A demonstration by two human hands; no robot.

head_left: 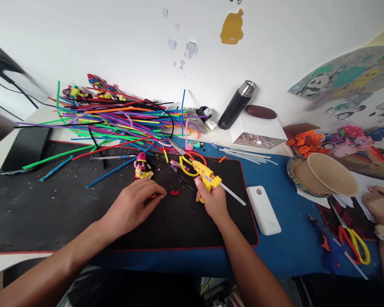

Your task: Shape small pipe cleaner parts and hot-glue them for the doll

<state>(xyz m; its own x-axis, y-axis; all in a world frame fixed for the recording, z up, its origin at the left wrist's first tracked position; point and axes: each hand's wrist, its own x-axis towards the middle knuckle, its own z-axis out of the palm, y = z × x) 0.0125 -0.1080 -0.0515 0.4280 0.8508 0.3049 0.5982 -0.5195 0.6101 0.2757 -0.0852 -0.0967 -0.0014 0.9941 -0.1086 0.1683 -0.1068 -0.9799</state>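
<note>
My right hand (213, 199) is wrapped round the handle of a yellow glue gun (206, 175), with a clear glue stick (233, 193) poking out of its back end. On the black mat (192, 230), my left hand (137, 204) has its thumb and index finger pressed together. Something small and red shows under those fingers, mostly hidden. Just beyond the left hand is a small figure (141, 163) with a pink top and yellow parts. A small red piece (174, 193) lies between my two hands.
Many coloured pipe cleaners (115, 117) lie behind the mat. A black bottle (237, 105) leans by a white box (257, 133). A white power bank (263, 210) is right of the mat. At far right are a bowl (333, 175), scissors (355, 243) and another person's hand (382, 204).
</note>
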